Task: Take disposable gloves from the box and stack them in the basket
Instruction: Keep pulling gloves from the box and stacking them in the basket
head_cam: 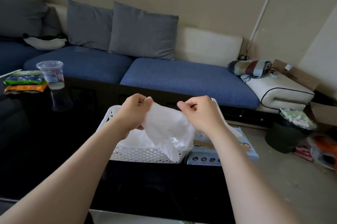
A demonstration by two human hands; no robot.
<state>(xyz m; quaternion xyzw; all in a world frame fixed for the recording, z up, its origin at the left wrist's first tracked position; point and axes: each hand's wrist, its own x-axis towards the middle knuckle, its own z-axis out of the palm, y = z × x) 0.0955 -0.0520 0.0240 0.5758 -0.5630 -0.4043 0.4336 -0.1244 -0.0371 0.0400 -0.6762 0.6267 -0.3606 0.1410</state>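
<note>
A thin translucent disposable glove (166, 123) hangs spread between my two hands above the white perforated basket (142, 155). My left hand (134, 112) pinches its left top edge and my right hand (199, 114) pinches its right top edge. The glove's lower end droops over the basket's front right rim. More crumpled gloves (140, 139) lie inside the basket. The light blue glove box (206, 158) lies just right of the basket, partly hidden by my right forearm.
The basket and box sit on a glossy black table (54, 150). A clear plastic cup (52, 76) and snack packets (23, 82) stand at the table's far left. A blue sofa (182, 79) runs behind. A dark bin (286, 136) and clutter lie on the floor at right.
</note>
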